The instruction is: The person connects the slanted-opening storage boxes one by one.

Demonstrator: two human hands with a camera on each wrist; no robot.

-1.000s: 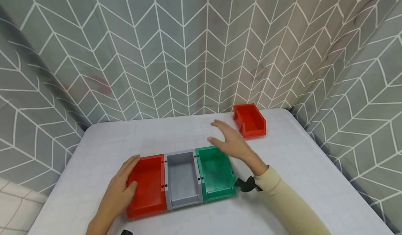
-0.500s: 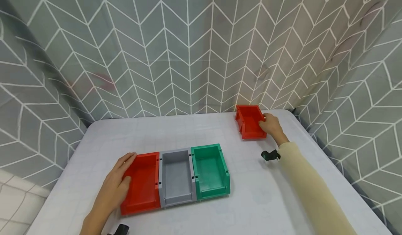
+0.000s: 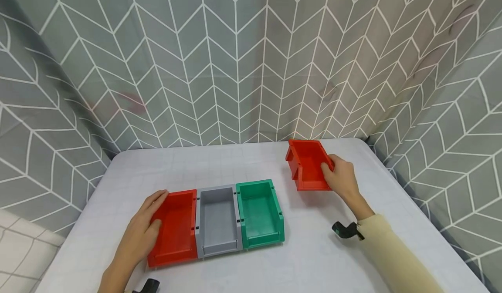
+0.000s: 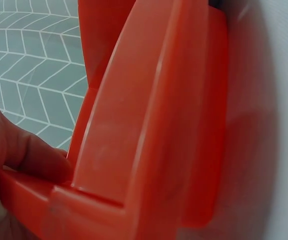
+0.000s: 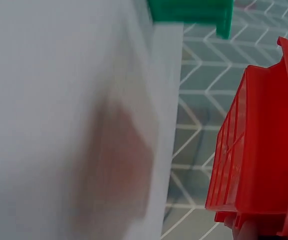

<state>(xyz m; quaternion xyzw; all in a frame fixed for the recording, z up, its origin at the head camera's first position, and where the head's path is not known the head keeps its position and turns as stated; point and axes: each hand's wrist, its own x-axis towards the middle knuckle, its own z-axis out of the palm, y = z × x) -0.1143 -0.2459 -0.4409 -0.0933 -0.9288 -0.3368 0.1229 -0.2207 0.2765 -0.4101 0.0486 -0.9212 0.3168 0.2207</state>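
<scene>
My left hand [image 3: 135, 236] grips the left side wall of a red storage bin [image 3: 176, 227], its thumb inside the rim. That bin fills much of the left wrist view, where the thumb [image 4: 34, 155] presses on the wall. Against the bin's right side stands a grey bin [image 3: 219, 217], and a green bin [image 3: 259, 214] adjoins the grey one. Farther back on the right, my right hand [image 3: 345, 180] pinches the right wall of a smaller red bin [image 3: 307, 164]. This bin [image 5: 263, 145] is lifted off the table and slightly tilted, with its shadow below. All the bins' insides look bare.
A white cloth covers the table [image 3: 313, 249]. Grey curtains [image 3: 243, 66] with white chevron lines hang behind it and at both sides. A black wrist-camera mount [image 3: 347, 230] sticks out beside the right sleeve, and another [image 3: 150, 285] is near the left wrist.
My right hand has moved from above the green bin to the small red bin, taken hold of its right wall and raised it toward me. The left hand has kept its place on the other red bin.
</scene>
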